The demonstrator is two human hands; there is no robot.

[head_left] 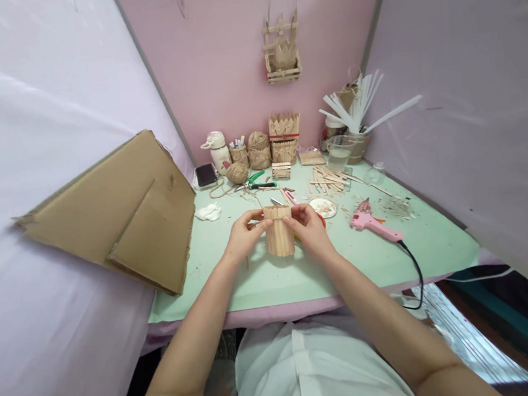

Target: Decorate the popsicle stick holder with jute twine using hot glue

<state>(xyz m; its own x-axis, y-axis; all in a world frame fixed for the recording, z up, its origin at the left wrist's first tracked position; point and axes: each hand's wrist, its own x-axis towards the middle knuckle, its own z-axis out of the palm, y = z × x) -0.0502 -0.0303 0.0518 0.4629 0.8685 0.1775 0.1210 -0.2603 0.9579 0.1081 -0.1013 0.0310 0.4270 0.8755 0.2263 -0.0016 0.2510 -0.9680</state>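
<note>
Between my two hands is a small round holder made of upright wooden craft sticks (279,237), with a band of twine or thin sticks near its top. My left hand (247,232) grips its left side, thumb on the front and fingers behind. On the right side my right hand (309,225) holds it the same way. Scissors with a red handle (323,220) lie partly hidden behind my right hand. A pink craft knife (290,196) rests just beyond the holder. The holder's inside and base are hidden from me.
A pink glue gun (375,224) lies at the right, its black cord running off the table edge. Loose craft sticks (328,180), a white dish (323,208), green-handled pliers (263,185) and twine balls (237,173) sit farther back. Cardboard (120,205) leans at the left.
</note>
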